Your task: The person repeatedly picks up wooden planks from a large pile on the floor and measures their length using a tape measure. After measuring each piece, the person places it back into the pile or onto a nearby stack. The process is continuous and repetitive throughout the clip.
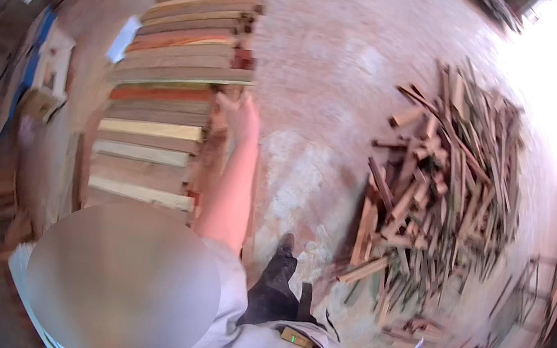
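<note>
Mottled floor (pixel 329 58) bears rowed planks (pixel 174 53) by blurred fingers (pixel 226 102), whose grip I cannot tell.

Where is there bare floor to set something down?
Bare floor runs between the row of boards and the wood heap, and beyond the heap's far end. Crowded: the heap itself, tangled, and the boards, closely packed.

Passable along the pale floor (pixel 346 112) between boards (pixel 154 129) at left and a jumbled wood pile (pixel 454 194) at right. Narrowed lower down by a dark-trousered leg (pixel 272 286). Obstructed beside the boards' right ends by an outstretched hand (pixel 241 111) and forearm (pixel 231 188). Hard to judge at lower left, behind a blurred oval (pixel 122 284).
</note>
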Tool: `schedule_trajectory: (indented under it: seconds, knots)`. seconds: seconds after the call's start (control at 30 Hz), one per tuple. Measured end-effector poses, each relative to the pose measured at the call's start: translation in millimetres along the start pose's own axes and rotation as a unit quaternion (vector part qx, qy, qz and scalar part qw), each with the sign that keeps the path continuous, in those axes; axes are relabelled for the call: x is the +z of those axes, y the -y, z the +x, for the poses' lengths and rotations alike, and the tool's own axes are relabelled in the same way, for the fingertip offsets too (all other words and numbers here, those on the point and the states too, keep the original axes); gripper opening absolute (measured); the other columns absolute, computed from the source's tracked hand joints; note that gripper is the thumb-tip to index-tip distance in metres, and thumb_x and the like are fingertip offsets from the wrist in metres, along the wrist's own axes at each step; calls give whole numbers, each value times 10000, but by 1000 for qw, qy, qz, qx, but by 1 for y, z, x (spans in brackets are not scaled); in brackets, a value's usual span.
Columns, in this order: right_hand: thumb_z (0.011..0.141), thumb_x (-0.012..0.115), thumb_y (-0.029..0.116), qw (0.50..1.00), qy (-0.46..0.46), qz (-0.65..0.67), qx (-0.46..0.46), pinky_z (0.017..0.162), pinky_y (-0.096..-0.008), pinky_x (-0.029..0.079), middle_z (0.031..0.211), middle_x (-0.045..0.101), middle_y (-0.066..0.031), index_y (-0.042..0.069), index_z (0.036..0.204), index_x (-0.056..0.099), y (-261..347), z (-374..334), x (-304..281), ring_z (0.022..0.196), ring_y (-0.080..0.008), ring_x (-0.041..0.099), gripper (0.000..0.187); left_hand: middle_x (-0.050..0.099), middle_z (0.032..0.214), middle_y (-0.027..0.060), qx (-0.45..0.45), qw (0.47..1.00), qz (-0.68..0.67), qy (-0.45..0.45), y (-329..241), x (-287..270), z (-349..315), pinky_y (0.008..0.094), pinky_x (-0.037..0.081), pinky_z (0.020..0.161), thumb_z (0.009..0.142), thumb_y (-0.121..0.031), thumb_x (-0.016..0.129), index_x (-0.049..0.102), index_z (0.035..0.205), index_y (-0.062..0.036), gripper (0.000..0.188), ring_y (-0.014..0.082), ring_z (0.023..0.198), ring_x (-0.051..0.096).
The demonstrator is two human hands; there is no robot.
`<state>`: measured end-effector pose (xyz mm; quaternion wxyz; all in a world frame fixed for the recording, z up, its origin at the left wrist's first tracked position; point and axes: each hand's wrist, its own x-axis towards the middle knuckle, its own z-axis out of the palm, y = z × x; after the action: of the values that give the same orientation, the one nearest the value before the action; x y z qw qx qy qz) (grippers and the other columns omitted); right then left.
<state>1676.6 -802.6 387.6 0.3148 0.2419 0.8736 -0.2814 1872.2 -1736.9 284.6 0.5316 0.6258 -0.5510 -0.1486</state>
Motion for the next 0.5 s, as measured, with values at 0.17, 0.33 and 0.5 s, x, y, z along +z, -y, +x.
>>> schedule_trajectory:
  seconds: [0.17,0.33,0.5]
  knots:
    - [911,449,370,999,-10,10,-30,319,-362,315,394,436,-55,122,426,457,49,-33,-4,316,-205,434,544,542,819,37,-371,817,-280,340,-43,-91,-230,261,451,550,881,-78,537,237,1498,-31,688,118,634,493]
    - [872,554,214,987,8,158,-25,495,-303,437,622,607,-57,49,755,617,61,-44,9,512,-155,550,211,600,758,117,-356,611,72,704,1,-210,-392,327,481,466,905,-154,544,485,1283,27,424,177,537,587]
    - [883,586,218,942,30,329,-65,622,-278,470,741,663,-57,11,831,669,-48,-54,2,651,-130,589,229,652,1046,278,204,573,167,776,1,-245,-450,442,525,806,867,-289,586,456,1350,58,609,366,904,672]
